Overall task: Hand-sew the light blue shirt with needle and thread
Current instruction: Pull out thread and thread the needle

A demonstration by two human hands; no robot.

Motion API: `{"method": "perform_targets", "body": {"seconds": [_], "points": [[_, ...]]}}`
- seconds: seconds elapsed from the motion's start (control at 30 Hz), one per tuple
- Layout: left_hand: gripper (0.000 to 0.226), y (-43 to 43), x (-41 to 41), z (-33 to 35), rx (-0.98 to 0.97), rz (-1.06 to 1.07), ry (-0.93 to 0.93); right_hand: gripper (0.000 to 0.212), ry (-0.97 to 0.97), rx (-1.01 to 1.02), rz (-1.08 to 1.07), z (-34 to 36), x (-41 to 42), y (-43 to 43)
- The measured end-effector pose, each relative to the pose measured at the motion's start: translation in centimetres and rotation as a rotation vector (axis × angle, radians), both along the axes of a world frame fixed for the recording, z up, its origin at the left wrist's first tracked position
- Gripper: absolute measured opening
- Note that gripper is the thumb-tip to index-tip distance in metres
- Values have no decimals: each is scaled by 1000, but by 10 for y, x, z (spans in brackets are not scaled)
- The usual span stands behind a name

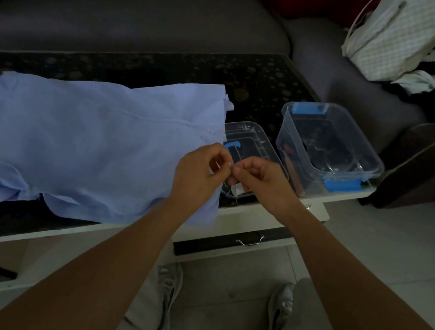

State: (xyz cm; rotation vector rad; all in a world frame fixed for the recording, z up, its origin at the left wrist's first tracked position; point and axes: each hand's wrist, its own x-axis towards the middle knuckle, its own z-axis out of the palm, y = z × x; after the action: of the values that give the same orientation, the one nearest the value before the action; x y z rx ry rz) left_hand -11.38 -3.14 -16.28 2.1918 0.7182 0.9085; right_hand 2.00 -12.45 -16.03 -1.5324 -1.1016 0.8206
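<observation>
Grey shoes (166,299) on pale floor tiles, nearest the lens, with two bare forearms reaching up over them to the table's (279,89) front edge. Left hand (198,173) over the shirt's right edge, fingers curled, thumb and forefinger pressed together. Right hand (262,180) just beside it over the lid (254,139), fingers curled the same way, thumb and forefinger pinched. Tips of both hands meet; between them a thin pale strand, taken for thread (231,167). Too small to tell which hand has the needle, or whether one is there. Shirt (85,144), light blue, lies flat and creased across the left and middle of the dark spotted tabletop, its lower hem hanging at the front edge, its right edge lapping onto the lid. Lid is clear plastic with a blue clip, lying flat near the front edge; a small white scrap (236,189) on its near end, just below the fingertips. Clear box (326,153) with blue latches stands open at the table's right front corner, beside the lid; dark contents, not readable. Drawer handle (250,240) under the front edge. Grey sofa (147,25) behind the table, pale bag (395,42) on its right end.
</observation>
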Motion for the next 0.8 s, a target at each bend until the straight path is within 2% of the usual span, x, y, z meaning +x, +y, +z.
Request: {"method": "perform_targets", "body": {"seconds": [0.37,0.5,0.57,0.7,0.8], "points": [[20,4,4,0,-335,3,-124,11,65,25,-16,0,2,1],[7,-4,5,7,-632,-38,-119,10,107,54,-94,2,1,1],[11,-6,6,9,-726,-64,-97,9,121,70,-142,3,1,1],[21,-11,8,9,-795,-130,-32,8,143,82,-190,5,3,0],[12,-14,9,7,-816,-149,-55,5,128,68,-208,3,3,1]]}}
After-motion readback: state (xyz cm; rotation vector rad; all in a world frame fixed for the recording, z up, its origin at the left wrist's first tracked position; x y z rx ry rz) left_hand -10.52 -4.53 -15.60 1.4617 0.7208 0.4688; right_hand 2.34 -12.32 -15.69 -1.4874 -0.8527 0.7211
